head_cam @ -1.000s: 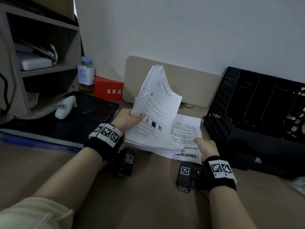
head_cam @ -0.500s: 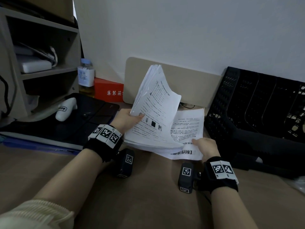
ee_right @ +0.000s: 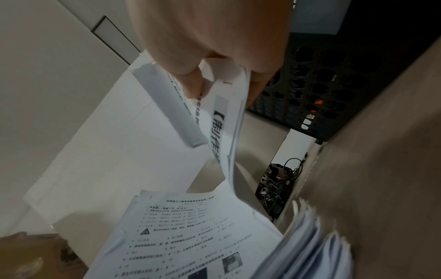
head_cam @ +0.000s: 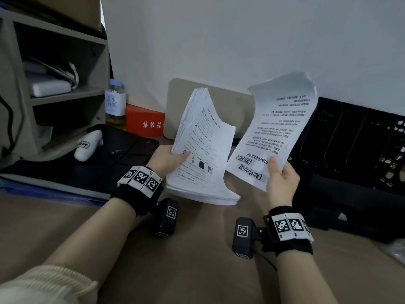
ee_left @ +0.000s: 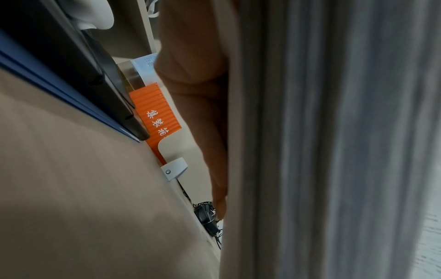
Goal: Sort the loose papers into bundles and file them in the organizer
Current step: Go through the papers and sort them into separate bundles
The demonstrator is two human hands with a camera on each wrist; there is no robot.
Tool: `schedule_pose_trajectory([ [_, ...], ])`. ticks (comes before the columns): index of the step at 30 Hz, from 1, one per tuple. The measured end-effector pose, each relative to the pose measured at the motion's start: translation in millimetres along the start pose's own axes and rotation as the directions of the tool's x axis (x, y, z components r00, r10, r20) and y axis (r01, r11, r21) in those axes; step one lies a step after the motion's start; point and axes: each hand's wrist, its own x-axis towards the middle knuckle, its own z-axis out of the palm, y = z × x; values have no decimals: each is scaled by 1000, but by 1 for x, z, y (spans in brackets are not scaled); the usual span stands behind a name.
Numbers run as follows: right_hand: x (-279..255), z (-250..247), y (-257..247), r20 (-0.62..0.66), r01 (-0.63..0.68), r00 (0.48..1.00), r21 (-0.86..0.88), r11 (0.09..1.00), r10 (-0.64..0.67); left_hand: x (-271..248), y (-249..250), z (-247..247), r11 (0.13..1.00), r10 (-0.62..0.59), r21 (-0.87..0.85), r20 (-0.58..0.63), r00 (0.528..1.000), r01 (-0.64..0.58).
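Left hand: left hand [head_cam: 168, 160] reaches forward over the desk, thumb on top and fingers beneath a thick stack of papers [head_cam: 202, 154], gripping it at its left edge; the stack's near end rests low by the desk while its far end curls upward.
Left wrist view: stack's edge fills the right side as blurred grey layers; fingers [ee_left: 190, 56] lie flat against it.
Right hand: right hand [head_cam: 281, 179] is raised, palm toward the person, pinching the near lower corner of a printed sheet [head_cam: 278, 128] between thumb and fingers.
Printed sheet: lifted clear of the desk, tilted up and leaning right, just right of the stack and apart from it; its text reads upside down from the head view. Whether it is one page or a few cannot be told.
Organizer: black perforated organizer [head_cam: 355, 145] sits at the far right of the desk, behind and right of the raised sheet, its slots facing up.
Desk: brown desk [head_cam: 197, 260]; a dark bag [head_cam: 122, 154] with a white device [head_cam: 88, 144] on it lies at left.
Far side: a red box [head_cam: 144, 123] and a labelled bottle [head_cam: 115, 104] stand against a white wall [head_cam: 241, 36], beside a beige board [head_cam: 179, 102].
Far left: a shelf unit [head_cam: 54, 88] holds white items.
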Motion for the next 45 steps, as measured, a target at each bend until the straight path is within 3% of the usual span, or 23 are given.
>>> schedule_pose_trajectory([
  [9,2,4,-9,-144,99,986,60,993,-89,1,-2,1,1000,-14,15,5,1000,14],
  [15,-14,27,-7,65,-16,998,17,1000,15,3,-3,1,1000,-26,16,-1,1000,26],
  [21,-15,34,1,212,-192,956,-59,980,201,4,-1,2,998,-32,-62,-45,998,29],
  [27,-18,35,-6,198,-124,975,94,988,104,6,-3,-1,995,-41,-92,-39,998,38],
  [32,-18,36,-2,219,-164,967,152,975,129,6,-4,0,996,-57,-70,-14,998,56],
  [37,-22,37,4,331,-338,898,94,936,291,5,-1,3,995,-55,-86,-14,998,53],
  [41,-29,44,3,455,-486,762,-69,871,461,5,2,5,988,-66,-141,-25,998,62],
  [45,-33,47,3,477,-578,693,-82,812,541,5,3,6,967,-90,-244,-32,995,79],
])
